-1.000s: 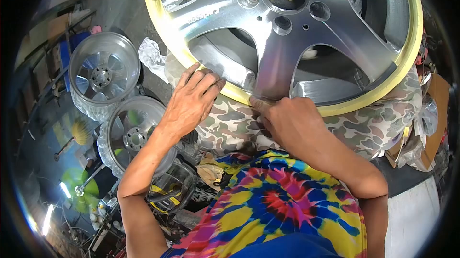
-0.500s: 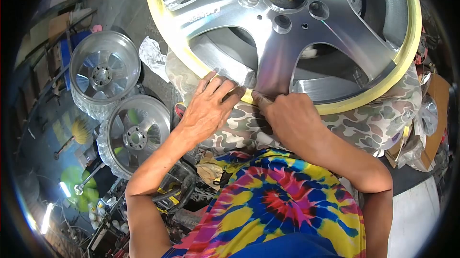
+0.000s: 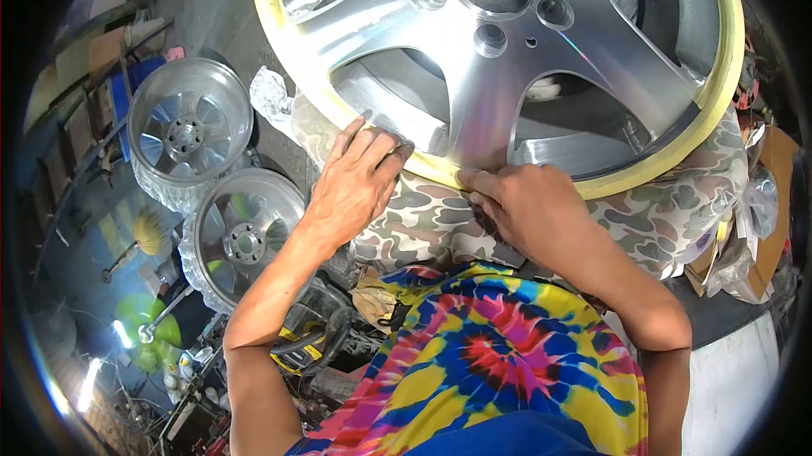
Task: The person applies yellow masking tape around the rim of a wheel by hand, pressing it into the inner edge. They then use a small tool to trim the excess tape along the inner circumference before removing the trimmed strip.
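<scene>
Wheel: large five-spoke alloy wheel (image 3: 484, 105), face up on camouflage cloth (image 3: 427, 212), ahead of the person; its upper edge is out of view.
Rim tape: yellow masking tape (image 3: 433, 170) follows the outer lip, along all of the rim that shows.
Left hand: (image 3: 351, 184) palm down, fingers spread and half bent, tips resting on the tape at the lower-left rim; no separate object seen in its hold.
Right hand: (image 3: 531, 202) index finger reaching left onto the tape, thumb tucked below, other fingers curled; cannot tell whether finger and thumb pinch a tape edge.
Tape vs. hands: strip lies directly under both sets of fingertips. Its long axis is the rim's curve, descending from left hand to right, with a short bare stretch of tape between.
Nearer hand: right, relative to the foot of the lower spoke, just beyond its index fingertip; left sits by the neighbouring window.
Surroundings: upper spare wheel (image 3: 188, 164) and lower spare wheel (image 3: 272, 240) stand to the left, clear plastic around their sides.
</scene>
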### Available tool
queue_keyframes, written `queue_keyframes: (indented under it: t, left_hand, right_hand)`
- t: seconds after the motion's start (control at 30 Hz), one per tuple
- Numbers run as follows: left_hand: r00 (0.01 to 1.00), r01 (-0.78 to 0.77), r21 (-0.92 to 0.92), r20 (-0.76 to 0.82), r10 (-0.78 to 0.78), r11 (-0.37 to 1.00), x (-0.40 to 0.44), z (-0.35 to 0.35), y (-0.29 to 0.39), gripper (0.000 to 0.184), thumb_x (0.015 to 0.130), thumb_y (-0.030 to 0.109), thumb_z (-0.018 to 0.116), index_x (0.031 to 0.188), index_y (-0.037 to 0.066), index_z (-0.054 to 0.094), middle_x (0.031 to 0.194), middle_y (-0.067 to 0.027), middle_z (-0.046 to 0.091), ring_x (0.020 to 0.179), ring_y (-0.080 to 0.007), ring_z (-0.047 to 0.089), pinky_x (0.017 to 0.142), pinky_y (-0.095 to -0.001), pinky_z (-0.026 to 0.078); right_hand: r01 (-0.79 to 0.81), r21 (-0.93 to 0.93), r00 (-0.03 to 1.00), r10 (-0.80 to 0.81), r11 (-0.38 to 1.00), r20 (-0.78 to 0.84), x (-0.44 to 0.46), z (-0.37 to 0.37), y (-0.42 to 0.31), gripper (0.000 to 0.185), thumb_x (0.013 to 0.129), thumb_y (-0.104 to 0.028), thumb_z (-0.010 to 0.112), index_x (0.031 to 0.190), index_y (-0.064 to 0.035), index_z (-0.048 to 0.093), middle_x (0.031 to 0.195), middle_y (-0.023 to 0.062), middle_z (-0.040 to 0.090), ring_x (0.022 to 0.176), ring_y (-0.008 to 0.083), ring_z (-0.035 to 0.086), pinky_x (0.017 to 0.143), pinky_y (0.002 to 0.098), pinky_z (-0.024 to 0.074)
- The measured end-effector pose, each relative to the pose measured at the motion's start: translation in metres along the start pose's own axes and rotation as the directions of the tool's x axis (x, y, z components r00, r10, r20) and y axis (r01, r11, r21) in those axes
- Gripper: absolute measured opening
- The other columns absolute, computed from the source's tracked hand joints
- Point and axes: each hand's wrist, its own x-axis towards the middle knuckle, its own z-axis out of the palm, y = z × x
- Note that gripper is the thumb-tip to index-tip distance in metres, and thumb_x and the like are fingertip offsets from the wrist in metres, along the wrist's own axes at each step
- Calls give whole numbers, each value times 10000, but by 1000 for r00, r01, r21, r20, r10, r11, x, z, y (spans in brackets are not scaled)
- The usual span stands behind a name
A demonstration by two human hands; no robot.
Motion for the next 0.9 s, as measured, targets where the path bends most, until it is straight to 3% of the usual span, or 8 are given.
queue_keyframes:
  t: [0.13, 0.23, 0.33, 0.4, 0.53, 0.6, 0.8, 0.9]
  left_hand:
    - [1000, -18, 8, -6, 18, 1000, -1, 2, 0, 463, 817, 20, 751, 1279, 32, 722, 1203, -104, 614, 1168, -304, 622, 1248, -561, 411]
    - [1000, -29, 14, 6, 29, 999, -1, 1, -1, 454, 814, 18, 753, 1266, 30, 726, 1192, -111, 608, 1161, -312, 620, 1248, -560, 412]
    - [999, -39, 10, 11, 39, 999, -1, 1, -2, 450, 814, 19, 753, 1263, 33, 727, 1193, -113, 605, 1168, -312, 616, 1249, -559, 411]
    - [999, -40, 10, 7, 39, 999, -2, 3, -2, 450, 816, 23, 752, 1265, 35, 726, 1201, -112, 604, 1176, -310, 613, 1250, -558, 411]
    - [999, -50, 26, 7, 50, 998, -1, 4, -2, 458, 815, 43, 759, 1271, 42, 721, 1192, -113, 594, 1171, -317, 605, 1251, -554, 408]
    - [998, -58, 28, 7, 57, 998, -1, 6, -2, 463, 813, 50, 762, 1274, 44, 719, 1184, -113, 591, 1162, -321, 603, 1250, -553, 409]
    - [997, -65, 26, -35, 66, 998, -1, 13, 5, 490, 798, 55, 769, 1284, 45, 716, 1179, -115, 584, 1134, -323, 602, 1227, -550, 433]
    - [998, -59, 44, -17, 60, 997, -3, 19, 15, 507, 789, 62, 777, 1292, 45, 714, 1186, -119, 583, 1140, -323, 601, 1221, -547, 440]
  right_hand:
    - [13, 11, 1000, -13, 1000, 0, -2, -10, 5, 153, 1002, -137, 635, 1035, -50, 757, 797, 201, 744, 769, 423, 752, 731, 563, 597]
    - [101, 142, 995, -97, 985, -34, -2, -10, 8, 168, 1006, -141, 630, 1019, -42, 766, 797, 202, 743, 773, 422, 751, 753, 546, 605]
    - [63, 113, 989, -77, 992, 130, 0, -15, 5, 175, 1000, -139, 629, 1029, -49, 776, 789, 208, 738, 772, 425, 749, 768, 528, 610]
    - [56, -17, 997, -55, 998, 55, -1, -14, 5, 192, 996, -126, 623, 1053, -44, 787, 783, 217, 735, 775, 424, 750, 777, 522, 609]
    - [89, -84, 996, -89, 992, 11, -2, -9, 7, 208, 998, -120, 617, 1070, -34, 793, 776, 212, 733, 773, 406, 756, 776, 512, 614]
    - [86, -176, 995, -95, 981, -40, -3, -7, 5, 202, 993, -124, 627, 1064, -45, 798, 773, 166, 744, 768, 346, 772, 757, 472, 619]
    - [41, -445, 999, -32, 894, 26, -6, -1, -15, 146, 977, -145, 652, 1002, -101, 789, 745, 66, 747, 765, 236, 782, 709, 371, 610]
    - [43, -504, 998, -55, 862, -9, -7, -1, -23, 120, 960, -131, 661, 986, -87, 769, 781, 67, 750, 747, 250, 782, 687, 355, 601]
